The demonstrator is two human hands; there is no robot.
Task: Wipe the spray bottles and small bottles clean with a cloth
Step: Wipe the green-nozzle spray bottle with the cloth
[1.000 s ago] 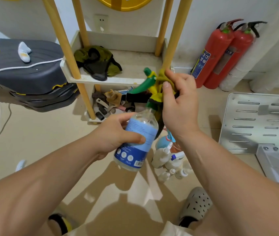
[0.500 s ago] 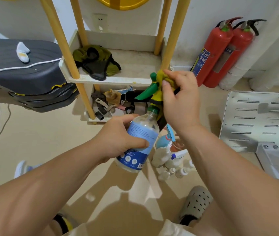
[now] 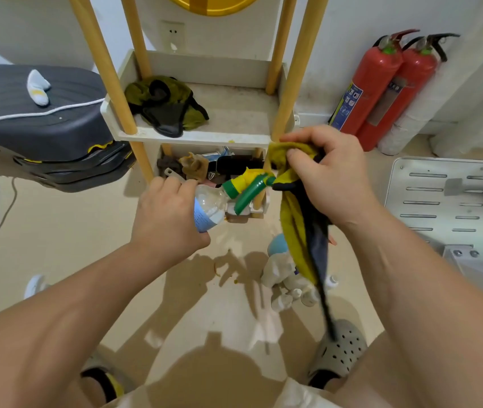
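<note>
Beige floor [image 3: 57, 231], cluttered shelf [image 3: 193, 136] behind. Left grip [image 3: 169, 222] clenched round spray bottle [image 3: 211, 203]; right grip [image 3: 331, 184] pinching cloth [image 3: 296, 222]. Seemingly mid-wipe at nozzle [image 3: 249, 191]; next, probably bottle body.

No wording can be read. The blue label on the spray bottle [image 3: 208, 212] at centre frame carries print too small to make out, and the labels on the fire extinguishers [image 3: 377, 89] at upper right are blurred.
</note>
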